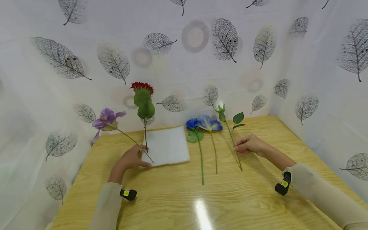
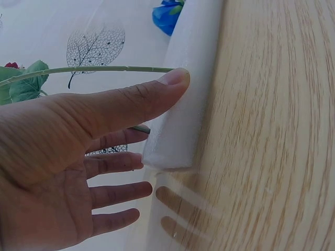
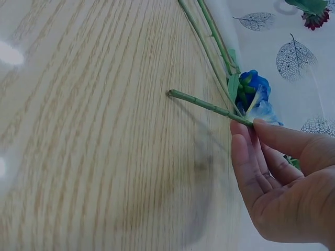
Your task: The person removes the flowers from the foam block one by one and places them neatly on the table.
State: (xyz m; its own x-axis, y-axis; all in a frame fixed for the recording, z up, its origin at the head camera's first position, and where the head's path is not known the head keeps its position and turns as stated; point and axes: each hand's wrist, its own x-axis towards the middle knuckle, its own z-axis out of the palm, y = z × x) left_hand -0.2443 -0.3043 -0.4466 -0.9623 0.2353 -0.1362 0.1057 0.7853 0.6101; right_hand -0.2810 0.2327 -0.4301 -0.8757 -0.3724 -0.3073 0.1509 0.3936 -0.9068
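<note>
Beige sleeves (image 1: 327, 196) come in from the lower corners, the right one reaching on a long diagonal, the left one rising more steeply. Each forearm carries a black wrist camera.

At its end, the right hand (image 1: 252, 146) points leftward and pinches, thumb against forefinger, the lower stem of a green-headed flower (image 1: 221, 116). That flower slants away to the upper left, its lower stem end jutting past the fingers low over the table (image 1: 166, 199); whether the end touches the wood, I cannot tell. The left hand (image 1: 130, 160) is bent inward at the wrist, fingers straight and spread, thumb against the near left corner of a white foam block (image 1: 169, 145). A purple flower (image 1: 106, 120) leans out leftward over that hand, its stem end by the thumb; a red flower (image 1: 143, 88) rises nearly upright from the block's left part.

Between block and right hand lie a blue rose (image 1: 192, 124) and a blue iris-like flower (image 1: 207, 123), stems toward the viewer. Behind, the table's far edge meets a leaf-printed cloth (image 1: 184, 73), near the block's back. More tabletop spreads between right hand and right edge, and widely on the near side between the wrists.
</note>
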